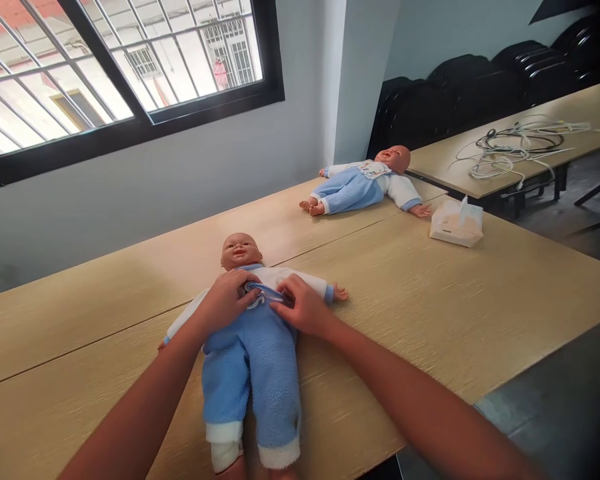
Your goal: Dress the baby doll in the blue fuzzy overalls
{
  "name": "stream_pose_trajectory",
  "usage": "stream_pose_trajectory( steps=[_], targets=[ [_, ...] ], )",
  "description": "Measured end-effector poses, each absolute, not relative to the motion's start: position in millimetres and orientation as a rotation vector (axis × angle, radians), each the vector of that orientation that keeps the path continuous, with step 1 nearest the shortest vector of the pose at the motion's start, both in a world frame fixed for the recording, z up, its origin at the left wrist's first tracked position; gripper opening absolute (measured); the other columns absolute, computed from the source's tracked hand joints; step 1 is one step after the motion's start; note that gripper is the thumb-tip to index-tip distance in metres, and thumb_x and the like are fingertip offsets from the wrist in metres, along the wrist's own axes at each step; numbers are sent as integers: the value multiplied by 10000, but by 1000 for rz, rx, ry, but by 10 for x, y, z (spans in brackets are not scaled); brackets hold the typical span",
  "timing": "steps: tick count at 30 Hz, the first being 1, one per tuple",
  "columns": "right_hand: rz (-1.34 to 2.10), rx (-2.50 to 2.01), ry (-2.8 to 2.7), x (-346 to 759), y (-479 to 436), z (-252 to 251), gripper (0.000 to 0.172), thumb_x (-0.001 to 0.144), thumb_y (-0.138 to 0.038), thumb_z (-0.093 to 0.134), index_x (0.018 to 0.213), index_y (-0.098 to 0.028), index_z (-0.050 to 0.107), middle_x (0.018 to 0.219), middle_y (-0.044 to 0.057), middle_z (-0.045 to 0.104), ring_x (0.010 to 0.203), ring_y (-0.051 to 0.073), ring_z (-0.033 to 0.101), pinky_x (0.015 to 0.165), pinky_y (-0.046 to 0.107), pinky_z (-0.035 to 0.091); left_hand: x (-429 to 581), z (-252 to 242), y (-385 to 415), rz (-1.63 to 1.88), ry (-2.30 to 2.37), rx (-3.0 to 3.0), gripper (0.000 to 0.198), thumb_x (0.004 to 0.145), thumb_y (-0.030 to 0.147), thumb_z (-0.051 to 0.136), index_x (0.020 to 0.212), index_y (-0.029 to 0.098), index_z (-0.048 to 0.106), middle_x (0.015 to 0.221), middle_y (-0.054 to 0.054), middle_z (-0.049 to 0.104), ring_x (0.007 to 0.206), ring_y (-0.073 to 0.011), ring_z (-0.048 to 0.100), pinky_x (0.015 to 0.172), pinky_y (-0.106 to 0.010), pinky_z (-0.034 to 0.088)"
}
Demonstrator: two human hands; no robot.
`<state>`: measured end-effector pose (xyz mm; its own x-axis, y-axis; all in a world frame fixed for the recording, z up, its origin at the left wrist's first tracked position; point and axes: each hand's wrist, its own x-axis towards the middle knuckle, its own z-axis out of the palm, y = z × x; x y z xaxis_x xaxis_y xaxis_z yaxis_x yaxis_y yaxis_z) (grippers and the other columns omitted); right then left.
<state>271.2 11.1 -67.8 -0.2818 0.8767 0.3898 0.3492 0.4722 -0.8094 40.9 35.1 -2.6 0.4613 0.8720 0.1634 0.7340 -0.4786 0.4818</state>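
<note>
A baby doll [240, 251] lies on its back on the wooden table, its head away from me. It wears fleecy blue overalls [267, 357] over a white top with blue cuffs. My left hand [230, 297] and my right hand [304, 305] are both at the doll's chest, pinching the upper edge of the overalls' bib. Between them that edge is lifted a little off the white top. Part of a printed figure on the bib shows below my fingers. My fingertips are partly hidden by the cloth.
A second doll [357, 187] in similar clothes lies at the table's [520, 280] far side, beside a pack of tissues [457, 222]. Tangled cables [520, 147] lie on another table behind. Stacked black chairs [460, 93] stand along the wall; a barred window [145, 67] is at left.
</note>
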Motion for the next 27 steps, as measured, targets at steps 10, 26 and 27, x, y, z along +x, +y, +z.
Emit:
stream_pose_trajectory(
  steps=[10,26,27],
  targets=[
    [616,-1268,-1687,2592,134,-733,102,875,-123,647,863,-207,589,914,29,641,854,197,580,784,312,446,424,41,367,519,1369,2410,201,942,404,660,1053,262,748,1030,-44,780,931,-262,705,812,-361,519],
    [1075,-1409,-2052,4013,522,-487,243,768,-238,751,1002,-174,764,1038,90,729,887,232,697,776,317,546,485,-225,324,1265,1465,2836,57,918,173,688,938,222,710,928,-41,761,922,-221,709,871,-361,525],
    [1112,-1336,-1947,4005,521,-474,311,778,-241,741,1082,-177,754,1094,90,720,892,220,705,779,315,562,488,-235,326,1264,1457,2836,52,922,176,688,935,222,711,922,-41,761,919,-220,708,871,-361,524]
  ],
)
